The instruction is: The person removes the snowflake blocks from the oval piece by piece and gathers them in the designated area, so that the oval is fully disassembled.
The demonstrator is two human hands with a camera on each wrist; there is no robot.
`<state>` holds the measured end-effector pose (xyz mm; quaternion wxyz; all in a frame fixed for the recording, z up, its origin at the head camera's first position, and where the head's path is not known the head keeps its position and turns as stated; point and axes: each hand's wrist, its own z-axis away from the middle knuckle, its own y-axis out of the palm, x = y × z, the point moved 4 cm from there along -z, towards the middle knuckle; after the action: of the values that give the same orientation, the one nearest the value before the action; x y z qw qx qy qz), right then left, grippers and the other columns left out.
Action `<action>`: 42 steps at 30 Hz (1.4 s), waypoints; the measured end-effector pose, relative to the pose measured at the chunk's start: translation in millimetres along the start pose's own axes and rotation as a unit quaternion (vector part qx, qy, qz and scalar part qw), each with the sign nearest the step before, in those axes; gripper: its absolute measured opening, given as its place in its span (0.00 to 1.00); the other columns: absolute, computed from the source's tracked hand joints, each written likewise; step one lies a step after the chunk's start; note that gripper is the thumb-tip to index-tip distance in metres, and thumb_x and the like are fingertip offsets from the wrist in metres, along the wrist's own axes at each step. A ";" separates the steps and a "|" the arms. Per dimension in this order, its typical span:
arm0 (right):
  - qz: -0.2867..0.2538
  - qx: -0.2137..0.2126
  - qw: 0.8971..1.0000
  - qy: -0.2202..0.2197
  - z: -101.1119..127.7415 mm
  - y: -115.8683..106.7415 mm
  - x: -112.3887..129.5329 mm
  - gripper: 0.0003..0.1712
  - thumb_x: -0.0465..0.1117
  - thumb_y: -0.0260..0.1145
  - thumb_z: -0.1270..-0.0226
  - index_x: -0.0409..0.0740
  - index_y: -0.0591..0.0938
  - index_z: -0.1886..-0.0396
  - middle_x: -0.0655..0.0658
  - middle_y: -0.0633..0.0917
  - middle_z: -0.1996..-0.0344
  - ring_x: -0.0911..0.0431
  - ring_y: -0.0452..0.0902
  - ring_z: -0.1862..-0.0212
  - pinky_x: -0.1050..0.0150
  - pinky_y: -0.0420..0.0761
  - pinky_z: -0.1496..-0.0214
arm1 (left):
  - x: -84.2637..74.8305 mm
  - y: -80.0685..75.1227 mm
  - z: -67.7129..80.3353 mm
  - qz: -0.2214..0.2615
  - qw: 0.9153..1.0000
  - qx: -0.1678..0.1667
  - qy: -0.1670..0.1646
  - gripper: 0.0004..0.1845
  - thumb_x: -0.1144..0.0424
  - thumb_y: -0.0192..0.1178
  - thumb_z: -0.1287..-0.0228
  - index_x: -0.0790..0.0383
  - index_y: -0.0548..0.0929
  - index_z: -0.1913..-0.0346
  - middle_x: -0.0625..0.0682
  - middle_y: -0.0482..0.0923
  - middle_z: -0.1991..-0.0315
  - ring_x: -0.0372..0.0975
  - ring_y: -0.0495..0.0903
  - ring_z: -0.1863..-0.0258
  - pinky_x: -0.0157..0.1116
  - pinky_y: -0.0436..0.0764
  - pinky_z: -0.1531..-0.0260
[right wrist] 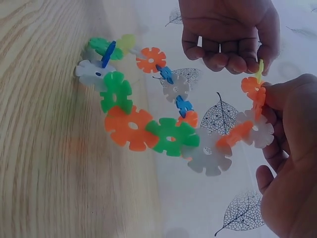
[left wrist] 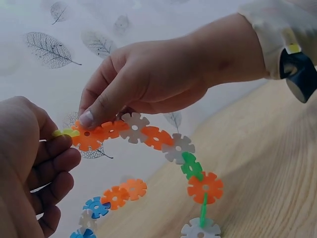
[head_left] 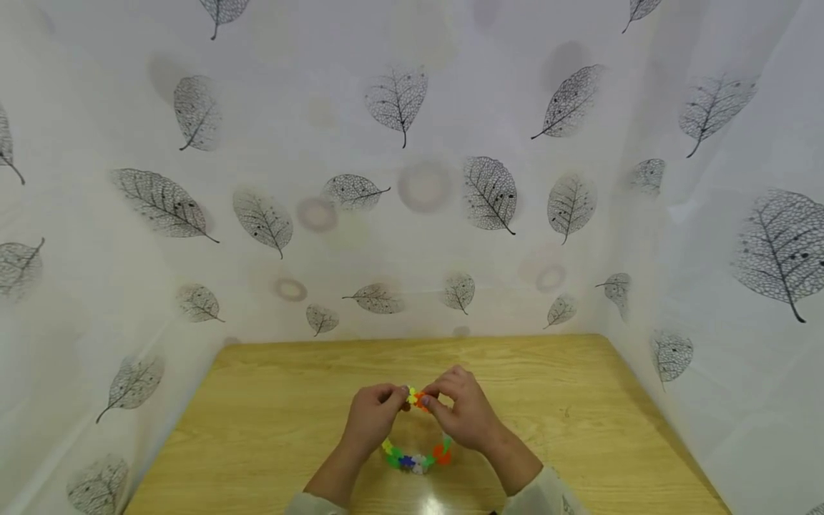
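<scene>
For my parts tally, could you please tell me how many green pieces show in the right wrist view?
3 green pieces: one at top left, one just below it, one further along the chain. More may be hidden.

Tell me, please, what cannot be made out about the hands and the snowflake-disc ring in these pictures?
- Head view: the ring's single discs are too small to count; the hands cover its top.
- Left wrist view: the left hand is cut off by the edge, as is the ring's lower part.
- Right wrist view: the right hand is cut off; its fingertips hide the join.

Above the light wooden desk (head_left: 270,400), both hands, left (head_left: 372,418) and right (head_left: 465,413), pinch a ring of colourful plastic snowflake discs (head_left: 417,458) at its top.
</scene>
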<state>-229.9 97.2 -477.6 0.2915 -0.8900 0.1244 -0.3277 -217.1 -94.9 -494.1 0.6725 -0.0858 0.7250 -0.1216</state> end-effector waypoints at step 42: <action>0.015 -0.015 1.000 0.020 9.3 -13.0 -5.4 0.08 0.38 0.73 0.31 0.57 0.86 0.68 0.66 0.84 0.67 0.63 0.74 0.58 0.48 0.71 0.49 | 86.2 -121.7 -5.7 -0.112 0.981 -0.121 -0.106 0.16 0.56 0.66 0.27 0.64 0.88 0.46 0.51 0.89 0.60 0.45 0.86 0.58 0.36 0.82 0.62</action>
<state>-227.5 113.9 -478.3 0.2809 -0.8857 0.1478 -0.3389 -234.4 -235.7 -540.5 0.7123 -0.2594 0.6448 -0.0981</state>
